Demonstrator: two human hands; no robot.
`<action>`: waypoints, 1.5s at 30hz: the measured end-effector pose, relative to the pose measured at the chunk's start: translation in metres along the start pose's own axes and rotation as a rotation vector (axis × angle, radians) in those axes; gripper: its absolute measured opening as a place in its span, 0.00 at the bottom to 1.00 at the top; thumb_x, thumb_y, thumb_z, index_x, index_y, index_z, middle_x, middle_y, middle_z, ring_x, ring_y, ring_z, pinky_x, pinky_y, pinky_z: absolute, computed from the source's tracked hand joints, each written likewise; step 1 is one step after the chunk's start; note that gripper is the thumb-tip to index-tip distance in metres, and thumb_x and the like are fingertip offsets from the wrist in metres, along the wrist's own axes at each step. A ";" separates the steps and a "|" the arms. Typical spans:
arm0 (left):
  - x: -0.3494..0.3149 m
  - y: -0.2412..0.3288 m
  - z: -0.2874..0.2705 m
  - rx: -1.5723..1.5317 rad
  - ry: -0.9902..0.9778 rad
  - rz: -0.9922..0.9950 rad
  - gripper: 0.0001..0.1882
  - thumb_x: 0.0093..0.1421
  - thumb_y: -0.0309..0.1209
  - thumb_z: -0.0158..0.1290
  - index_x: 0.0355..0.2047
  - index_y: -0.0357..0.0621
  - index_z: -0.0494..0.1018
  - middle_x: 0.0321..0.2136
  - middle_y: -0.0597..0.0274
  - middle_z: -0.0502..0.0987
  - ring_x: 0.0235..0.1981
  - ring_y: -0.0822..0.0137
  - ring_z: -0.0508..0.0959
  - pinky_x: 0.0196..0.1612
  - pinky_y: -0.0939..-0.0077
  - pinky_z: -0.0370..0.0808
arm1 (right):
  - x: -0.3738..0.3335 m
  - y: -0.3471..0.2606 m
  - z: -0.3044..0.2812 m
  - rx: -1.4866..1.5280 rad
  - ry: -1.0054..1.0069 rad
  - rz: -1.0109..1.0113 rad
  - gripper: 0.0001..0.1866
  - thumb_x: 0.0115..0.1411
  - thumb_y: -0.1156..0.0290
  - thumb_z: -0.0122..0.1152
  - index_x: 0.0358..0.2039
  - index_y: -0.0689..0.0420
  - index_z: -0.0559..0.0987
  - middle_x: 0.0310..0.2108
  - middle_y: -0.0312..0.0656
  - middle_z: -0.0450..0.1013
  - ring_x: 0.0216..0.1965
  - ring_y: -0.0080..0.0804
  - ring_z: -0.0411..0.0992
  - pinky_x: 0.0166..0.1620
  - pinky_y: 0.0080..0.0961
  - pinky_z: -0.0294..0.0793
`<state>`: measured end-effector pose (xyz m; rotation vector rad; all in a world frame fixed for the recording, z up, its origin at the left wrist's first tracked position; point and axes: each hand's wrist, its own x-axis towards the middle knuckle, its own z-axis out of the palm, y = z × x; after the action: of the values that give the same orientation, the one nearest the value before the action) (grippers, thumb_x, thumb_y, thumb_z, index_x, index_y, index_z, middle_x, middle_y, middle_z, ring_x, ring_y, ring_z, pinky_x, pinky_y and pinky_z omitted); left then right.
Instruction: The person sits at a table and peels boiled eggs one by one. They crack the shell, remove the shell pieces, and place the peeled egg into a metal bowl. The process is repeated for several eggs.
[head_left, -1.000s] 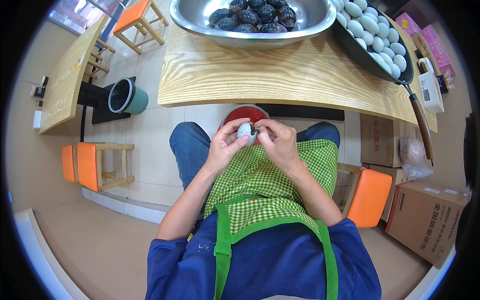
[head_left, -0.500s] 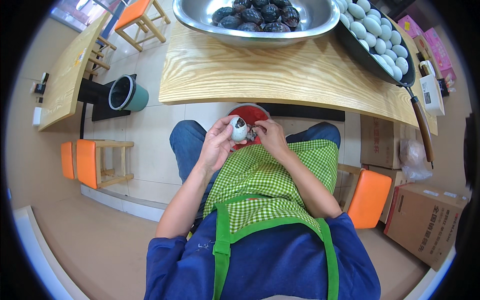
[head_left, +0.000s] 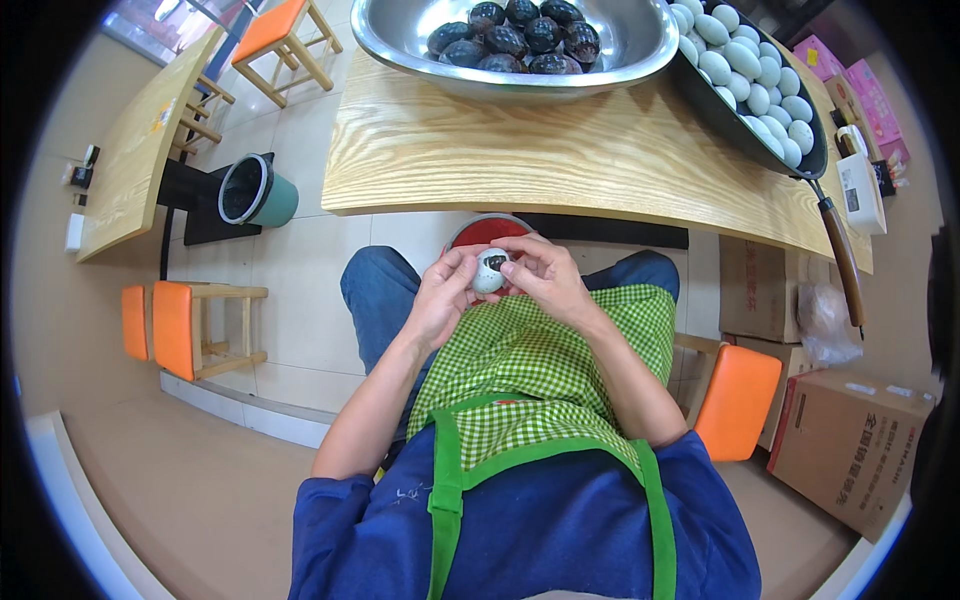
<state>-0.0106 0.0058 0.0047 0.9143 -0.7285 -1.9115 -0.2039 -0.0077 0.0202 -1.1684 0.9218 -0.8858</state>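
Observation:
Over my lap, my left hand (head_left: 442,297) is closed around a century egg (head_left: 488,281) with a pale, speckled shell. Near its top the shell is broken away, and the dark egg shows through. My right hand (head_left: 552,278) grips the egg from the other side, its thumb and fingers pressed to the edge of the opening. Directly below and behind the hands is a red container (head_left: 478,233), mostly hidden by them. On the table, a steel bowl (head_left: 530,87) holds several dark peeled eggs (head_left: 504,40).
The wooden table (head_left: 440,160) stands in front of my knees. A black pan (head_left: 712,98) full of pale unpeeled eggs (head_left: 743,61) rests at its right, its wooden handle (head_left: 842,262) jutting past the edge. Cardboard boxes (head_left: 850,440) and an orange chair (head_left: 738,403) stand at right, a bin (head_left: 275,200) at left.
My right hand has come up from the red container to the egg. The left hand has lowered the egg slightly and moved it right, so both hands now meet on it.

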 end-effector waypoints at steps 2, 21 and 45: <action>-0.004 0.005 0.009 0.098 -0.009 0.043 0.22 0.64 0.32 0.55 0.56 0.36 0.67 0.45 0.55 0.76 0.41 0.67 0.79 0.39 0.73 0.79 | -0.002 0.001 0.001 0.059 0.013 0.030 0.18 0.63 0.76 0.58 0.53 0.64 0.74 0.39 0.38 0.68 0.32 0.20 0.73 0.34 0.17 0.75; -0.004 0.001 0.009 0.291 0.024 0.148 0.24 0.58 0.20 0.59 0.54 0.32 0.67 0.47 0.52 0.76 0.47 0.65 0.78 0.52 0.72 0.78 | -0.006 0.013 0.010 0.035 0.124 -0.072 0.16 0.62 0.79 0.50 0.50 0.69 0.75 0.43 0.43 0.69 0.30 0.25 0.77 0.31 0.19 0.80; -0.005 0.016 -0.005 0.356 -0.068 0.042 0.26 0.53 0.19 0.63 0.52 0.35 0.69 0.47 0.56 0.77 0.46 0.70 0.78 0.50 0.76 0.77 | 0.004 -0.009 -0.016 -0.125 -0.180 0.036 0.16 0.62 0.75 0.56 0.49 0.67 0.77 0.39 0.42 0.73 0.35 0.25 0.74 0.38 0.22 0.77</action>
<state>0.0021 0.0022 0.0159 1.0429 -1.1455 -1.8136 -0.2182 -0.0190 0.0256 -1.3123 0.8576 -0.6901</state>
